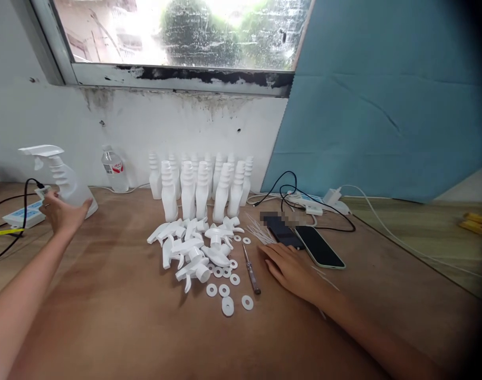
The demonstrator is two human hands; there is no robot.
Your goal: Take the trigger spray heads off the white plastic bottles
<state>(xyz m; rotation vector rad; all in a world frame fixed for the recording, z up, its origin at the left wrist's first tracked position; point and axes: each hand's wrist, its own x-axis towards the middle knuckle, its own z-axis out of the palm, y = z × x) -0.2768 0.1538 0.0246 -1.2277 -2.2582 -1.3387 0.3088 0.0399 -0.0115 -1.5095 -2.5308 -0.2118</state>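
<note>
At the far left, my left hand [65, 214] is closed around the lower body of a white spray bottle [70, 182], which has a trigger head on top and leans slightly. My right hand [286, 264] lies on the table with its fingers stretched out, by a bundle of thin white tubes [259, 230]. Left of it lies a screwdriver [252, 274] with a clear handle. Several flat white ring washers [227, 306] are scattered beside a heap of white trigger spray heads [189, 245]. Behind the heap, several headless white bottles [202, 184] stand upright in rows.
Two phones lie beyond my right hand, a dark one [282, 232] and one with a pale green edge [320, 247]. Power strips [304, 200] with black and white cables run along the back and left. A clear water bottle [115, 170] stands against the wall.
</note>
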